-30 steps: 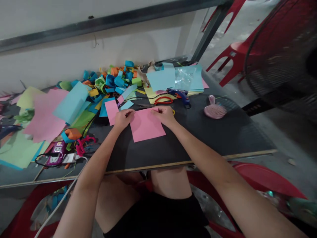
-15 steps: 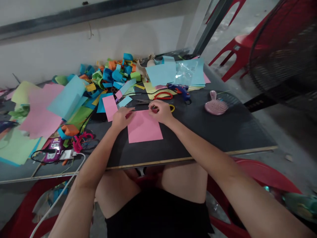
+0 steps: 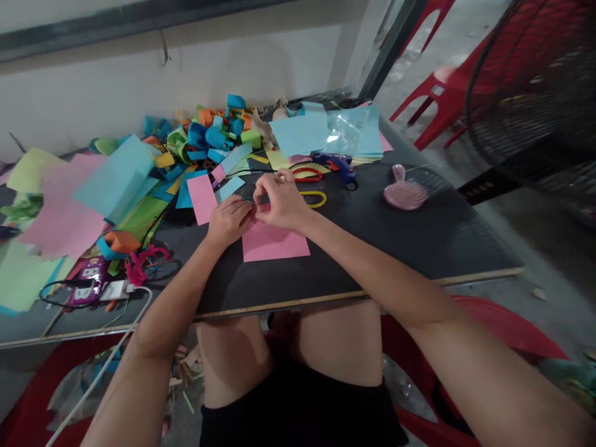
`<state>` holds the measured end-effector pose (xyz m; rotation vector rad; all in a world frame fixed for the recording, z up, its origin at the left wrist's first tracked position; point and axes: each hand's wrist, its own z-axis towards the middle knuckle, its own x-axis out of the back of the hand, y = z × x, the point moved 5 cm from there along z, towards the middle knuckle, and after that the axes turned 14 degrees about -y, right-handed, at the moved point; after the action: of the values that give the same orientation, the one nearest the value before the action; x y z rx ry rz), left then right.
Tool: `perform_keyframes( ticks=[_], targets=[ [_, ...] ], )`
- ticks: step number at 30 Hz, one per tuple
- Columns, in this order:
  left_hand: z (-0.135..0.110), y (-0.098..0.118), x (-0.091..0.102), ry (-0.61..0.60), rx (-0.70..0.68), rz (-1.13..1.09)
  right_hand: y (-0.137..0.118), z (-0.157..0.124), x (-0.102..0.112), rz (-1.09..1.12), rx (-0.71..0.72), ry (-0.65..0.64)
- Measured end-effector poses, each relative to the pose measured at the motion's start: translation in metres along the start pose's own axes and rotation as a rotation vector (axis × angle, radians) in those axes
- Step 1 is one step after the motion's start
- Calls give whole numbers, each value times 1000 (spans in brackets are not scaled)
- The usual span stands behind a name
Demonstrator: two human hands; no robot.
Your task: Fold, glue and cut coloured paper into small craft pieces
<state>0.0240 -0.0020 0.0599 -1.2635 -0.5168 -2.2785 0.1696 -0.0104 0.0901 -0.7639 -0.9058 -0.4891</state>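
A pink sheet of paper lies on the dark tabletop in front of me, its far edge covered by my fingers. My left hand is closed on the sheet's far left corner. Close against it, my right hand pinches the same far edge, with thumb and index finger bent together. Scissors with a red handle loop and a yellow loop lie just behind my right hand, their blades mostly hidden. Left of my hands is a smaller pink paper piece.
Folded coloured paper pieces are heaped along the wall. A blue glue gun and a pink hairbrush lie to the right. Loose coloured sheets and a purple device with cables are at left. A fan stands at right.
My right hand has moved left along the sheet's far edge, up to my left hand, uncovering more of the yellow scissor loop. The view has shifted slightly.
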Motion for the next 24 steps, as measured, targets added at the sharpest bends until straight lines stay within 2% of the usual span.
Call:
perform_keyframes(
  ticks=[12,17,24],
  targets=[
    [-2,2,7,-33,-15,-84,4,3,0,-20,33,-55],
    [0,2,9,-36,43,-34,12,1,8,-4,18,-74],
    [0,0,11,-45,54,1,18,-5,20,63,-8,-53]
  ],
)
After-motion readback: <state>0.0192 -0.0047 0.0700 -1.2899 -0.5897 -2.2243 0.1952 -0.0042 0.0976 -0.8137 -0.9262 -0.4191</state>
